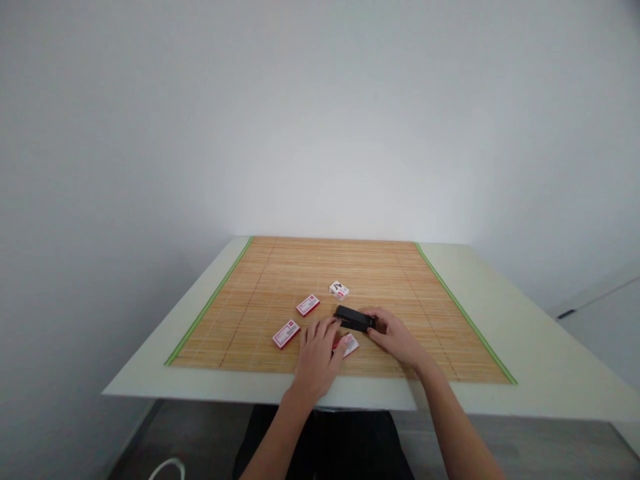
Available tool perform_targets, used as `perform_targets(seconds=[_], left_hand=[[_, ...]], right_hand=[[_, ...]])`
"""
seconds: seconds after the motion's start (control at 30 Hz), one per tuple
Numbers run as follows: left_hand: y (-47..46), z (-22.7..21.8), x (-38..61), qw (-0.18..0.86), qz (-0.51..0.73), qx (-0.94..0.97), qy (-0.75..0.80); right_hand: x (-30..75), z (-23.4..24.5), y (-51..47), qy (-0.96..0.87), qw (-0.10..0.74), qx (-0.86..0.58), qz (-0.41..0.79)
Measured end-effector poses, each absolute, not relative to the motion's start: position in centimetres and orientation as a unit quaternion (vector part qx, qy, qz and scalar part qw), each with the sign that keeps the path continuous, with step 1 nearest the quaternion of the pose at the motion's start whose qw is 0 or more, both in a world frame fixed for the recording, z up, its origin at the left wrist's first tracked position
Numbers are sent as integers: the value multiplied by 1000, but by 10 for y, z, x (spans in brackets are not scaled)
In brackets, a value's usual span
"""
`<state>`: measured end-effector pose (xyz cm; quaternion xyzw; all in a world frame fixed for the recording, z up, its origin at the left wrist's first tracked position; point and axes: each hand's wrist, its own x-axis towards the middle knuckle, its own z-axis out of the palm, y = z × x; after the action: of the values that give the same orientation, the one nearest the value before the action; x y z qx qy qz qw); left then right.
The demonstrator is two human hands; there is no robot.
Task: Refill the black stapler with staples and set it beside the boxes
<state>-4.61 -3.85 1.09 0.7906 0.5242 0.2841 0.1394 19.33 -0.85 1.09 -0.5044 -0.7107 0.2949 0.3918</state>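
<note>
A black stapler (354,318) lies on the bamboo mat, its front end pointing left. My right hand (393,335) grips its rear end between thumb and fingers. My left hand (319,353) is palm down with its fingers stretched out, the fingertips close to the stapler's front. Whether they touch it I cannot tell. Under the left thumb a red-and-white small box (353,345) is partly hidden. To the left of the stapler lie two similar boxes, a nearer box (286,334) and a farther box (308,305). Beyond the stapler is a white box (339,289) with dark and red print.
The bamboo mat (320,260) with green edging covers the middle of a white table (500,320). A pale wall (330,133) stands behind the table. Below the front edge are my dark-clothed legs (350,443) and a white cable (167,463) at lower left.
</note>
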Motion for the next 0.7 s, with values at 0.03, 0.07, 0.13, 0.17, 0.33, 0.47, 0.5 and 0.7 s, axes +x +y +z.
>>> perform_targets(seconds=[0.03, 0.07, 0.13, 0.17, 0.33, 0.47, 0.5, 0.7], left_hand=[[-38, 10, -45, 134, 281, 790, 528], [-37, 9, -44, 129, 279, 789, 531], [-38, 5, -43, 120, 278, 786, 540], [-39, 4, -43, 116, 276, 783, 545], [-40, 2, -47, 105, 266, 779, 558], [-40, 3, -47, 104, 270, 772, 565], [-40, 2, -47, 103, 272, 770, 568], [-38, -1, -46, 108, 275, 767, 570]], right_hand=[[191, 13, -5, -720, 377, -504, 292], [187, 16, 0, -731, 363, -506, 279], [172, 21, 8, -753, 344, -513, 227], [163, 23, 13, -763, 338, -515, 193], [126, 38, 26, -781, 325, -522, 105], [145, 40, 13, -710, 420, -559, 81], [156, 37, 8, -674, 453, -578, 78], [215, 2, -26, -457, 537, -680, 202]])
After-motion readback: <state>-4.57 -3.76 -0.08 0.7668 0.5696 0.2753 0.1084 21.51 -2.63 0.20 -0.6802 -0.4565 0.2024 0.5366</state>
